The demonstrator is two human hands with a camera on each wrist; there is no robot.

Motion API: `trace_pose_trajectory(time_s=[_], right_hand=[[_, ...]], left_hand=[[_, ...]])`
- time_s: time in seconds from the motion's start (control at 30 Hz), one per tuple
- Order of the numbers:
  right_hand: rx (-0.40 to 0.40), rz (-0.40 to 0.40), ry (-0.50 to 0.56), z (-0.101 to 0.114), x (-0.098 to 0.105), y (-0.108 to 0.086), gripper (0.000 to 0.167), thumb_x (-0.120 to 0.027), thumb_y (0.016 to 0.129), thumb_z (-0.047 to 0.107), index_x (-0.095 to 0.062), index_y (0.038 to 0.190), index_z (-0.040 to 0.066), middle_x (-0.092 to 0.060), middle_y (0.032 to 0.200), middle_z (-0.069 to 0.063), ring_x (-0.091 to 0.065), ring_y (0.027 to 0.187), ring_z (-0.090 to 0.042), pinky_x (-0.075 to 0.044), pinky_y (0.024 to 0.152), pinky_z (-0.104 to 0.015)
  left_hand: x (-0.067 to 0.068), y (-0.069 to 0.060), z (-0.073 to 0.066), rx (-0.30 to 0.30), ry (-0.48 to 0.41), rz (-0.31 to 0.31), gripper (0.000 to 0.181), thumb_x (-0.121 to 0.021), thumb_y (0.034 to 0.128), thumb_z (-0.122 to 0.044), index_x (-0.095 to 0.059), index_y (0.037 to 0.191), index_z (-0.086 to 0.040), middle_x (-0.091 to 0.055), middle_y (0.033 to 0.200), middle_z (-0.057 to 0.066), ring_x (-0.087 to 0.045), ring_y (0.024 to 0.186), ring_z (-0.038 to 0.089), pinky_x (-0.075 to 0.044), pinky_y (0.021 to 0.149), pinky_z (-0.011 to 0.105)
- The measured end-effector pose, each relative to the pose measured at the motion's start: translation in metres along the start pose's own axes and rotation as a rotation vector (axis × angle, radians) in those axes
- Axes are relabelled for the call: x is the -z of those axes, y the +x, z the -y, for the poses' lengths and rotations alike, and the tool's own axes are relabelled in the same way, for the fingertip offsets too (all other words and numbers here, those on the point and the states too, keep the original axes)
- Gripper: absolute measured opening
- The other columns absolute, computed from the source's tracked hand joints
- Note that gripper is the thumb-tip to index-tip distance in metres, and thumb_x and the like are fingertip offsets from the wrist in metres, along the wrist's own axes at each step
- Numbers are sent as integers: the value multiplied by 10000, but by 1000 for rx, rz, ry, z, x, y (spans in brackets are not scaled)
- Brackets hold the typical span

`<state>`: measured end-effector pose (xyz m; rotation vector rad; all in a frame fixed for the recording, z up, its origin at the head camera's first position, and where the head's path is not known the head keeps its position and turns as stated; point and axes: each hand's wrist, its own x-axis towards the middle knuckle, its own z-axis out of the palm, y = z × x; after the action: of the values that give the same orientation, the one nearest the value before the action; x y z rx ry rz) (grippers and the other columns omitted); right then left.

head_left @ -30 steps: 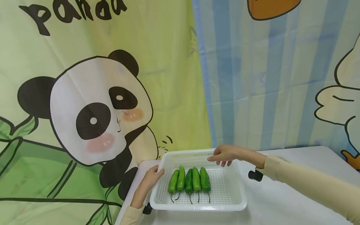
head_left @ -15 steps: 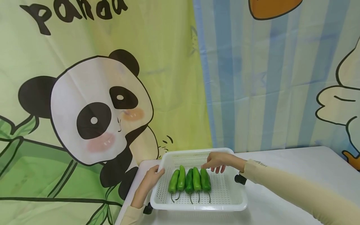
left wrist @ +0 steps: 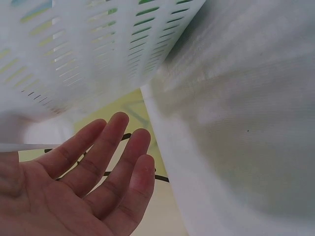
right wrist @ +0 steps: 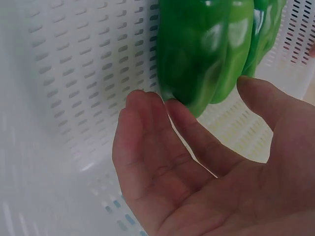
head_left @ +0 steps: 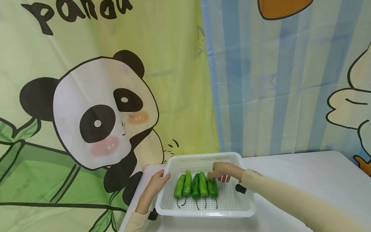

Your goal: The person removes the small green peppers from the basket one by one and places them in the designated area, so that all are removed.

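In the head view, several green peppers lie in a row inside a white plastic basket (head_left: 203, 213), stems toward the near side. My left hand (head_left: 156, 185) holds the basket's left rim, the thumb over it. The left wrist view shows that hand's other fingers (left wrist: 135, 167) outside the wall, loosely bent. My right hand (head_left: 222, 170) reaches in over the far tip of the rightmost pepper (head_left: 213, 189). In the right wrist view its index fingertip touches the end of this dark green pepper (right wrist: 192, 54); the thumb stands apart, close to the neighbouring lighter pepper (right wrist: 238, 44).
The basket stands on a white table (head_left: 295, 180). Behind the table hangs a curtain (head_left: 185, 96) printed with a panda and blue stripes. Perforated basket floor (head_left: 227, 193) shows right of the peppers. Black wrist cameras (head_left: 240, 188) sit at both sleeves.
My right hand has moved left and down, from above the basket's far right rim to the tip of the rightmost pepper. The left hand, basket and peppers stay as they were.
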<state>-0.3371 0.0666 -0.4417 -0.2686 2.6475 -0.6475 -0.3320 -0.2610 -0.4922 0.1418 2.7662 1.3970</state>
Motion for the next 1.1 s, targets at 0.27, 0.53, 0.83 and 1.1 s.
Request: trace_pose_trajectory(time_s=[0.27,0.53,0.83,1.1], right_hand=[[-74,-32,-16,2,-13,9,361,-705,899,406,-670,858,48,-720,838,-158,-731,778,-323,-629,724,-448],[-129,-18,-40,4,-20,20,354,-663,911,414,-625,851,67,-704,825,-146,-729,785,-318,-631,725,-432],[-137,-47,-1,3,-22,24,399,-670,911,441,-627,859,48,-694,789,-145,-714,730,-297,-634,661,-414],[-138,-56,24,1,-15,16,345,-669,911,389,-611,855,53,-700,835,-181,-723,745,-322,-638,666,-422]], left_hand=[[0,0,-1,3,7,-2,437,-552,1021,-345,-593,1306,-16,-739,987,169,-731,668,213,-609,524,341],[1,-1,-3,2,11,-7,425,-549,1022,-334,-597,1300,-16,-741,980,173,-730,667,216,-608,524,341],[-1,0,0,-2,4,-4,430,-550,1022,-341,-595,1300,-16,-738,994,179,-730,667,219,-610,526,345],[-1,1,1,0,4,0,451,-548,1023,-353,-585,1318,-13,-737,1003,179,-733,672,218,-613,530,346]])
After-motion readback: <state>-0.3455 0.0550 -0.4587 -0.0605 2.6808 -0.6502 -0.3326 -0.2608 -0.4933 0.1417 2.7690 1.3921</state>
